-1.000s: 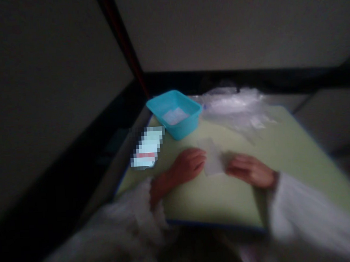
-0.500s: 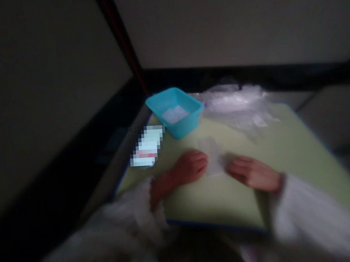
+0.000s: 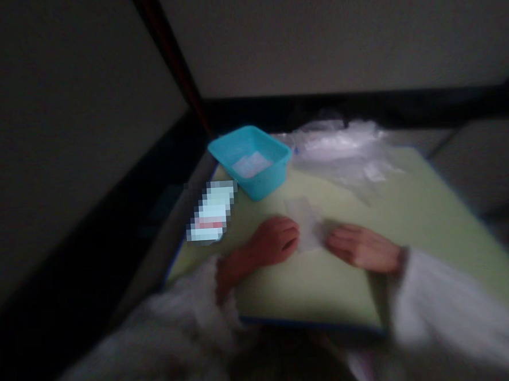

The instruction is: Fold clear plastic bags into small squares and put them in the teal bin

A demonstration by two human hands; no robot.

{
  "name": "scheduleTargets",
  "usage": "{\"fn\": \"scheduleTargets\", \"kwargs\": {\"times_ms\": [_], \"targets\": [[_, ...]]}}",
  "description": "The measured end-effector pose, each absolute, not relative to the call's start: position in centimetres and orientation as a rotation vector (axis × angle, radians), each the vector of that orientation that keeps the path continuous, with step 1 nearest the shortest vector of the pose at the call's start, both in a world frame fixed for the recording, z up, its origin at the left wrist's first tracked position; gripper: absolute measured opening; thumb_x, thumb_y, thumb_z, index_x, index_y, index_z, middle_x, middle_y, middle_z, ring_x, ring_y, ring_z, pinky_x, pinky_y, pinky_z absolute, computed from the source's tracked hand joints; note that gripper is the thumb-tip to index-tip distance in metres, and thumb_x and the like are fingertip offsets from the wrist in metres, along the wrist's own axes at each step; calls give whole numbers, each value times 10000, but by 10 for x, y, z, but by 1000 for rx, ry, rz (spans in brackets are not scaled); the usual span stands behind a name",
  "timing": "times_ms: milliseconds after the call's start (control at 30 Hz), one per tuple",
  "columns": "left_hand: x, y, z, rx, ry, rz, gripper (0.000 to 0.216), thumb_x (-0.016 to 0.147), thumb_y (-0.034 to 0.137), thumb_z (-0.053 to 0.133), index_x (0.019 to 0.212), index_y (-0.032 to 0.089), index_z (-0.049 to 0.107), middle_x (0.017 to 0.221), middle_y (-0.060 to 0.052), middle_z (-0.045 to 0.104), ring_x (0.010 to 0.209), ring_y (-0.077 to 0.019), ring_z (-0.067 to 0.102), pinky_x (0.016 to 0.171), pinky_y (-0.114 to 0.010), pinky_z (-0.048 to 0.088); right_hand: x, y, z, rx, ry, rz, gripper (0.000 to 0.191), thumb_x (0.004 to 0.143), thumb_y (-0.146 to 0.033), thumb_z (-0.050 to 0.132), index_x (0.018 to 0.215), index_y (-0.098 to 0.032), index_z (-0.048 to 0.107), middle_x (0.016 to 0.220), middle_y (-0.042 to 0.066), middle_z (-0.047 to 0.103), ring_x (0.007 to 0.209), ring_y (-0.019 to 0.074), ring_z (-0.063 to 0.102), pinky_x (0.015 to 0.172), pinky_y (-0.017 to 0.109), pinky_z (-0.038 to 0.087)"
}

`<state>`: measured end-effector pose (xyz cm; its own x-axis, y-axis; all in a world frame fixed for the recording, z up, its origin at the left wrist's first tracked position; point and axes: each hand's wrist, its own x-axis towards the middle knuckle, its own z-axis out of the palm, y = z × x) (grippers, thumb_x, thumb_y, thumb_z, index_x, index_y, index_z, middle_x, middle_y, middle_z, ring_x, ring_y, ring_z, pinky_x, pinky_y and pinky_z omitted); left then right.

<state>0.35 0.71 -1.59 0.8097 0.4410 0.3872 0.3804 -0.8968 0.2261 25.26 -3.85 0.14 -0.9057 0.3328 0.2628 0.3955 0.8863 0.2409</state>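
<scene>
looks like you're positioning the thin pale sheet [image 3: 311,236], back from the front edge of the surface [image 3: 303,288]: left hand [image 3: 278,239] curled, right hand [image 3: 364,247] flatter opposite, can't tell if either grips. next move probably calls for light pressure.

Both hands [image 3: 279,241] flank a pale sheet [image 3: 308,228] on the yellow-green table [image 3: 304,291].
</scene>
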Motion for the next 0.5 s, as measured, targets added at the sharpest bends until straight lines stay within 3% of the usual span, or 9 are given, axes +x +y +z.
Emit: {"fn": "scheduleTargets", "kwargs": {"times_ms": [100, 267, 500], "targets": [[3, 8, -16, 2862, 652, 657, 180, 864, 166, 469, 827, 141, 642, 885, -67, 661, 847, -172, 586, 809, -311, 453, 254, -38, -4, -567, -2824, -414, 282, 940, -112, 392, 788, -165, 623, 785, 53, 637, 741, 175, 569, 701, 338, 464], [4, 8, -15, 2870, 644, 631, 181, 861, 157, 466, 839, 140, 645, 884, -70, 662, 857, -174, 586, 815, -314, 453, 254, -38, -11, -599, -2776, -294, 272, 942, -119, 372, 963, -141, 643, 1136, 106, 647, 1036, 190, 590, 888, 351, 491], [3, 8, -10, 2838, 611, 531, 237, 918, 200, 405, 953, 140, 631, 954, -77, 662, 903, -169, 589, 844, -306, 447, 251, -39, -2, -654, -2727, -232, 298, 946, -136, 333, 1002, -111, 625, 1039, 132, 691, 973, 207, 644, 877, 370, 530]]}}
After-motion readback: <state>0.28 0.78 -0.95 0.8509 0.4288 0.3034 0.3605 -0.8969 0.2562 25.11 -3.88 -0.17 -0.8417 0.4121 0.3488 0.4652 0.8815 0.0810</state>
